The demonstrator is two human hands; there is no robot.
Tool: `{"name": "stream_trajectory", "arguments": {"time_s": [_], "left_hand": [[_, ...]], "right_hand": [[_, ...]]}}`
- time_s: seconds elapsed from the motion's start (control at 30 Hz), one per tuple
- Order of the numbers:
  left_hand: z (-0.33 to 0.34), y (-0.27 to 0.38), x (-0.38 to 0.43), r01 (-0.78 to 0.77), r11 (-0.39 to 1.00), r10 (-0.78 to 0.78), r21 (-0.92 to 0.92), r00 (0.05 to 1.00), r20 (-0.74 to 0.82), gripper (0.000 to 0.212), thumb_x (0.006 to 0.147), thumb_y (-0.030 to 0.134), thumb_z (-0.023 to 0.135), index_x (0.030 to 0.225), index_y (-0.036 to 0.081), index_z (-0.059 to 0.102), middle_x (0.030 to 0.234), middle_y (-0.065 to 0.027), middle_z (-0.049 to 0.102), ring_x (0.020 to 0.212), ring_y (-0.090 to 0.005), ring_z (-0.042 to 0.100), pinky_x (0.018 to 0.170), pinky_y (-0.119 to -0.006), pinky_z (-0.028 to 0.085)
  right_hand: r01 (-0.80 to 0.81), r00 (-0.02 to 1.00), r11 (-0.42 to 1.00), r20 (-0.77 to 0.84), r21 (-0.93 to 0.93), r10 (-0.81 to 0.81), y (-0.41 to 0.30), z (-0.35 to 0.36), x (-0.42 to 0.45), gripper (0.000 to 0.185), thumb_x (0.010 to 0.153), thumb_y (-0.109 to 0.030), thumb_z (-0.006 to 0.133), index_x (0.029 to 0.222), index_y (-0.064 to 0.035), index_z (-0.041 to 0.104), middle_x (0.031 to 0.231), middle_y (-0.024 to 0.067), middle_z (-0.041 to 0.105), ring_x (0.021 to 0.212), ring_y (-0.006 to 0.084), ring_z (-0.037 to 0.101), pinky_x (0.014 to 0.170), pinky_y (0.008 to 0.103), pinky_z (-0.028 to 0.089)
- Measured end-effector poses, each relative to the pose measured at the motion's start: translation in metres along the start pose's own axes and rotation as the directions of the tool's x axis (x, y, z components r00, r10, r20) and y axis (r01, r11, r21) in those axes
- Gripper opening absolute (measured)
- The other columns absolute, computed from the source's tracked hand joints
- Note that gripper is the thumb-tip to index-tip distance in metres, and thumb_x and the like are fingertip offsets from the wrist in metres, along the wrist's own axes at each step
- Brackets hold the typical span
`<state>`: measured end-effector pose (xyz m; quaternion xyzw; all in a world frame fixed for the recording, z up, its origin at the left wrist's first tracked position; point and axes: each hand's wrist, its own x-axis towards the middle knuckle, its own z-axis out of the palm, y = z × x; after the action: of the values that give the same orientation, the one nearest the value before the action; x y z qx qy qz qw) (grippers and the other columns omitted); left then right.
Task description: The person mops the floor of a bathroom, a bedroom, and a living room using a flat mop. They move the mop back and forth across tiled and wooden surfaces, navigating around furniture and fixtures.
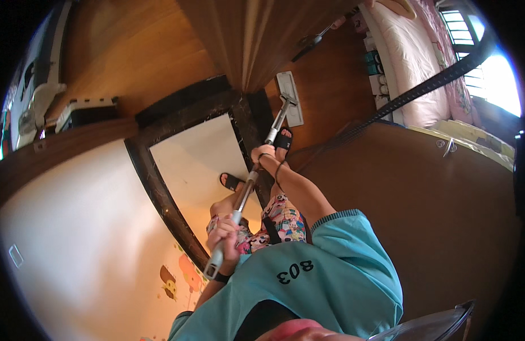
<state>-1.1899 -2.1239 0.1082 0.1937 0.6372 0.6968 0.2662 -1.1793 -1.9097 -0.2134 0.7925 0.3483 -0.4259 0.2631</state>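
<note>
My left hand (pixel 223 236) is wrapped around the grey grip at the upper end of a flat mop's pole (pixel 245 196). Farther down, my right hand (pixel 263 154) clasps the same pole, a dark cord looped about its wrist. The pole slants down and away from me to a grey rectangular mop head (pixel 293 111), which lies on the brown wood floor (pixel 326 85) just past a dark stone threshold (pixel 241 111). My right foot in a black slide sandal (pixel 284 138) is beside the pole; my left sandal (pixel 231 182) is on pale flooring (pixel 198 157).
A brown door (pixel 407 192) spans the right side, and a wooden door frame (pixel 245 42) rises ahead. Beyond are a bed (pixel 411 64) with boxes (pixel 375 68) along it and a dark long-handled object (pixel 309 44). A white wall (pixel 75 204) borders the left.
</note>
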Motion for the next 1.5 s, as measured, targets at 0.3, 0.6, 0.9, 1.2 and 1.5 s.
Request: {"name": "stream_trajectory", "arguments": {"time_s": [0.3, 0.6, 0.9, 1.2, 1.5], "left_hand": [[-0.107, 0.033, -0.038, -0.044, 0.991, 0.027, 0.129, 0.991, 0.128, 0.022, 0.081, 0.001, 0.053, 0.064, 0.005, 0.04, 0.064, -0.0081, 0.051, 0.069, -0.0211, 0.056, 0.098, -0.046, 0.042], [-0.156, 0.098, -0.094, 0.119, 0.984, -0.073, 0.132, 0.948, -0.31, 0.027, 0.083, 0.01, 0.054, 0.064, 0.008, 0.034, 0.063, -0.0071, 0.046, 0.067, -0.0198, 0.048, 0.096, -0.048, 0.039], [-0.088, 0.093, -0.061, -0.256, 0.805, 0.129, 0.535, 0.956, 0.264, 0.028, 0.083, 0.005, 0.062, 0.067, 0.006, 0.039, 0.06, -0.0044, 0.045, 0.061, -0.021, 0.05, 0.088, -0.044, 0.045], [-0.072, 0.105, -0.065, -0.206, 0.813, 0.117, 0.544, 0.974, 0.194, 0.024, 0.086, 0.004, 0.052, 0.069, 0.006, 0.036, 0.064, -0.0095, 0.047, 0.067, -0.024, 0.052, 0.099, -0.052, 0.042], [-0.063, 0.084, -0.081, 0.01, 0.93, -0.082, 0.366, 0.98, 0.18, 0.024, 0.085, 0.008, 0.058, 0.069, 0.005, 0.041, 0.069, -0.0126, 0.058, 0.079, -0.0326, 0.062, 0.102, -0.056, 0.039]], "right_hand": [[-0.019, 0.996, 0.984, 0.085, 0.177, 0.004, 0.045, 0.072, -0.111, 0.03, 0.085, -0.018, 0.063, 0.108, 0.0017, 0.064, 0.103, 0.0161, 0.07, 0.088, 0.0291, 0.07, 0.072, 0.0386, 0.056], [0.198, 0.93, 0.98, 0.317, -0.012, -0.184, 0.121, 0.18, -0.172, 0.027, 0.085, -0.018, 0.061, 0.098, 0.006, 0.059, 0.086, 0.0186, 0.066, 0.074, 0.0268, 0.069, 0.057, 0.0402, 0.055], [0.15, 0.699, 0.957, 0.658, 0.247, -0.28, 0.061, 0.156, -0.224, 0.022, 0.087, -0.014, 0.051, 0.093, 0.0069, 0.053, 0.067, 0.0124, 0.061, 0.054, 0.0204, 0.063, 0.047, 0.0345, 0.05], [0.094, 0.745, 0.921, 0.587, 0.378, -0.317, 0.067, 0.15, -0.216, 0.025, 0.086, -0.018, 0.058, 0.099, 0.0035, 0.057, 0.08, 0.0174, 0.067, 0.057, 0.0228, 0.067, 0.051, 0.0349, 0.055], [-0.113, 0.88, 0.825, 0.441, 0.554, -0.175, 0.149, 0.095, -0.115, 0.02, 0.088, -0.017, 0.056, 0.083, -0.0026, 0.044, 0.069, 0.0125, 0.056, 0.06, 0.0261, 0.062, 0.05, 0.0398, 0.049]]}}
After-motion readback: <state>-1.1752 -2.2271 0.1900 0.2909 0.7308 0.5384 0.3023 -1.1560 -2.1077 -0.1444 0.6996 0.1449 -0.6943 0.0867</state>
